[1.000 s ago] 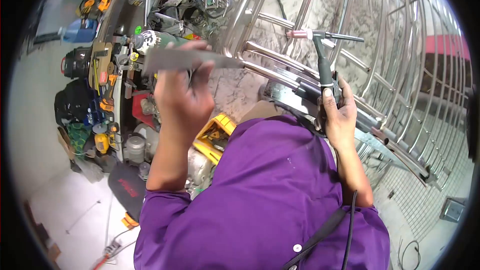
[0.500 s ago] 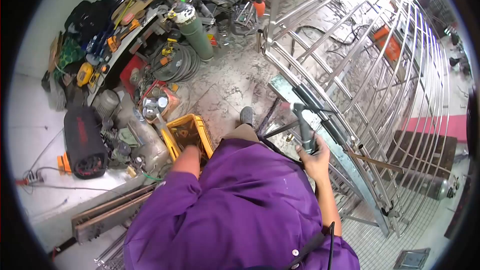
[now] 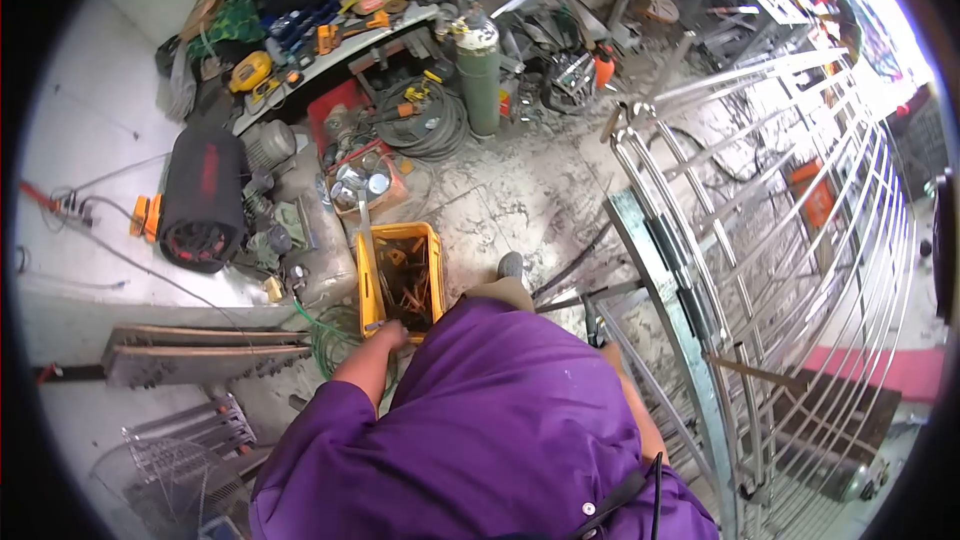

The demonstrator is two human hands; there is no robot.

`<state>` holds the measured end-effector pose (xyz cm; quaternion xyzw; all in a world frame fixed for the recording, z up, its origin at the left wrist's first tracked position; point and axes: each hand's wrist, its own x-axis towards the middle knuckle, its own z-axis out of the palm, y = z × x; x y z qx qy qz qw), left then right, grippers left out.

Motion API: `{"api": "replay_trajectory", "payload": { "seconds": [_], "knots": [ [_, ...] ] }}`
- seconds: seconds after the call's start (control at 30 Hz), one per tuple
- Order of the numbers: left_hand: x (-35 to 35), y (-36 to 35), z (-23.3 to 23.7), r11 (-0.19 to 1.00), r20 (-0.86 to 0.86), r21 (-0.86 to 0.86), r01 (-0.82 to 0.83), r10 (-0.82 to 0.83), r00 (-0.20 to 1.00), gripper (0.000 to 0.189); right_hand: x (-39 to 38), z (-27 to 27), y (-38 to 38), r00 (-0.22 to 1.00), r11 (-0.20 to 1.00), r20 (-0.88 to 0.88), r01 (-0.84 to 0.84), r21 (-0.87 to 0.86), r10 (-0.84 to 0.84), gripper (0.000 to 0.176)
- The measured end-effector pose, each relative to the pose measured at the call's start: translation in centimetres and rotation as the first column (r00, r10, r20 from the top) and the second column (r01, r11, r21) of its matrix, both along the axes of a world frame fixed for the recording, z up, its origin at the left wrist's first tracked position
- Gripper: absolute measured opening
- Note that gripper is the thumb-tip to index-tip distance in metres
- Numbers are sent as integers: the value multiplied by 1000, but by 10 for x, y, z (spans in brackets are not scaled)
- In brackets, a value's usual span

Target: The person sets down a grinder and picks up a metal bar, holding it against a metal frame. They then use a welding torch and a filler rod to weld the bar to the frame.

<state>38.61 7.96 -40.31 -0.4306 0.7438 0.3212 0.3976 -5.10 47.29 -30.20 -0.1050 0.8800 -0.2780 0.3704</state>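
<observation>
My left hand (image 3: pixel 388 336) reaches down to the near edge of a yellow plastic crate (image 3: pixel 370 285) that holds rusty metal pieces. The hand is partly behind my purple shirt (image 3: pixel 490 430), so I cannot tell whether it holds anything. Only my right forearm (image 3: pixel 640 422) shows; the right hand is hidden by the shirt, close to a dark torch handle (image 3: pixel 590 325). A stainless steel gate frame (image 3: pixel 700 240) with curved bars lies on the floor to my right.
A green gas cylinder (image 3: pixel 480 80) stands by coiled hoses (image 3: pixel 425 120). A shelf of power tools (image 3: pixel 300 40) runs along the wall. A black and red bag (image 3: pixel 200 195), flat steel bars (image 3: pixel 200 355) and a wire rack (image 3: pixel 185 440) lie at left.
My view swung from the gate down to the floor. My left hand let go of the flat metal strip and dropped to the yellow crate. My right hand lowered the torch out of sight.
</observation>
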Motion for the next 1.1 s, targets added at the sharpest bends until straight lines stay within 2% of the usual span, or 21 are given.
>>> {"api": "replay_trajectory", "payload": {
  "seconds": [0.03, 0.07, 0.1, 0.17, 0.27, 0.3, 0.37, 0.47, 0.5, 0.53, 0.67, 0.8, 0.87, 0.93, 0.97, 1.03, 1.07, 1.1],
  "knots": [
    [-18, -11, -1, 997, -92, -75, -19, 12, 996, 43, -3, -18, 4, 999, 1000, -37, -23, 18, 23, 32],
    [-45, -12, 42, 967, -384, -106, -231, 175, 907, 33, -7, -32, 8, 998, 998, -32, -61, 31, 62, 33],
    [-67, -18, 41, 931, -550, -186, -313, 166, 819, 31, -10, -43, 13, 995, 994, -24, -94, 46, 95, 34],
    [-123, -28, 103, 893, -561, -23, -450, 361, 745, 30, -13, -42, 11, 990, 989, 59, -132, 60, 129, 40],
    [-158, -48, 133, 969, -631, -188, -160, 6, 776, 29, -2, -19, 3, 995, 992, 35, -94, 87, 91, 44],
    [-170, -54, 155, 984, -510, -40, -173, 129, 851, 31, 1, -11, -3, 995, 997, 61, -74, 22, 73, 45],
    [-180, -73, 148, 990, -386, -25, -142, 121, 915, 35, 7, -11, -6, 993, 994, 113, -25, -106, 37, 48],
    [-183, -112, 110, 998, -231, -48, -47, 35, 972, 37, 9, 0, -25, 993, 997, 85, -75, -25, 77, 49],
    [-185, -125, 101, 998, -198, -66, -5, -8, 980, 37, 11, -5, -30, 986, 996, 168, 1, -94, 15, 50],
    [-187, -139, 91, 996, -163, -80, 30, -43, 986, 37, 10, -9, -35, 988, 995, 151, -20, -93, 33, 51],
    [-202, -197, 70, 998, -245, -46, -31, 19, 969, 31, -8, -27, -77, 982, 985, 99, -153, -76, 160, 54],
    [-225, -289, 33, 963, -492, -104, -249, 168, 854, 27, -30, -47, -134, 972, 979, 130, -201, 39, 195, 55],
    [-249, -358, 34, 909, -561, -138, -392, 255, 787, 26, -40, -56, -168, 971, 972, 155, -202, 120, 183, 56],
    [-271, -451, -8, 823, -643, -224, -522, 277, 714, 23, -50, -65, -200, 970, 958, 179, -202, 202, 167, 56],
    [-286, -497, 5, 755, -696, -91, -650, 418, 583, 22, -56, -74, -213, 969, 954, 191, -197, 226, 155, 57],
    [-314, -599, -15, 612, -778, 21, -791, 507, 371, 20, -67, -96, -234, 967, 948, 219, -189, 257, 133, 57],
    [-335, -637, 23, 583, -800, 23, -812, 497, 334, 19, -69, -102, -243, 964, 939, 227, -200, 280, 138, 57],
    [-343, -691, 14, 623, -754, -68, -779, 479, 449, 22, -75, -103, -255, 960, 921, 237, -225, 318, 152, 58]
  ]
}}
